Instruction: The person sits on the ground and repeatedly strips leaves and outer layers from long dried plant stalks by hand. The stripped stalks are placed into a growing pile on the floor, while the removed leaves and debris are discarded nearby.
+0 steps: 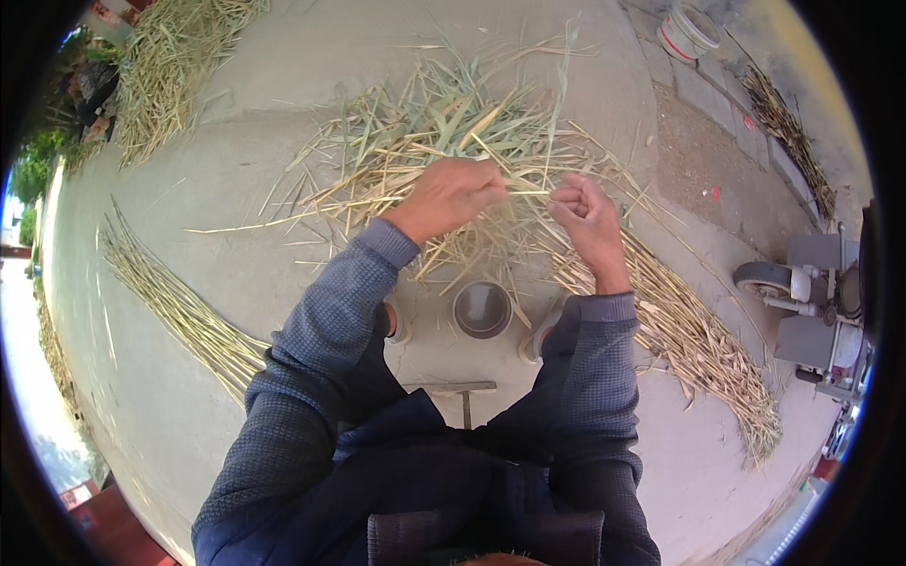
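My left hand (456, 192) grips a thin pale reed stalk (529, 192). Its long end reaches out leftward past my wrist. Fingertips of my right hand (584, 209) pinch the same stalk a short way to the right, with the fingers curled. Beneath and beyond both hands spreads a loose pile of green and straw-coloured leaves (453, 127). To the right, a thick bundle of leafy reed stalks (694, 332) lies on the concrete. Bare stalks (180, 304) lie together on the left, partly hidden by my left sleeve. A small round container (483, 309) stands between my feet.
A T-shaped wooden piece (460, 388) is near my lap. A wheeled vehicle (814, 304) stands at right; a white bucket (686, 32) and dry stalks (789, 134) are beyond. At upper left are a leaf heap (177, 64) and what appears to be another person (95, 95).
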Demonstrator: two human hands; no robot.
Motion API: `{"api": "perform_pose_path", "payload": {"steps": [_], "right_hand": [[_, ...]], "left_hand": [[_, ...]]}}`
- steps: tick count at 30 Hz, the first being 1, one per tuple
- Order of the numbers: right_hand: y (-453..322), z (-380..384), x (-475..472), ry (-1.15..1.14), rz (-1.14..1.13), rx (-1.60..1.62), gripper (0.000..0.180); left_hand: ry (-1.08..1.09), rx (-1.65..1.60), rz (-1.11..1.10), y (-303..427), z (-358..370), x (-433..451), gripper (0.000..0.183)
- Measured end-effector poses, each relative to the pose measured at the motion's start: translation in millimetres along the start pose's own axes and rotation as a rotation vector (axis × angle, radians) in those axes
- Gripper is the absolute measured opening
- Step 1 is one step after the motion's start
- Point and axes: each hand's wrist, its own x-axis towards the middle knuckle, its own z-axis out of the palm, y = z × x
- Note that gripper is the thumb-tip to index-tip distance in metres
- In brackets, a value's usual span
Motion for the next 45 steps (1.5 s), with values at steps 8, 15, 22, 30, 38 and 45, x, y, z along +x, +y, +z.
{"api": "perform_pose_path", "payload": {"steps": [8, 15, 22, 30, 38, 45], "right_hand": [[-11, 38, -4, -0.050, 0.084, 0.432, 0.023], [0, 7, 8, 0.178, 0.004, 0.611, 0.020], [6, -39, -1, 0.321, -0.062, 0.801, 0.018], [-15, -44, -32, 0.235, -0.175, 0.694, 0.016], [-24, -70, -46, 0.323, -0.199, 0.659, 0.019], [-8, -91, -49, 0.257, -0.071, 0.908, 0.028]], "left_hand": [[0.011, -0.253, 0.036, -5, -12, -11, 0.022], [0.157, 0.139, 0.023, -42, -35, -46, 0.019], [0.104, 0.326, -0.024, -35, -60, -98, 0.028], [-0.103, 0.579, -0.086, -21, -12, -120, 0.025], [0.179, 0.741, 0.032, 3, -34, -138, 0.014], [0.241, 0.882, 0.073, 36, -87, -174, 0.014]]}}
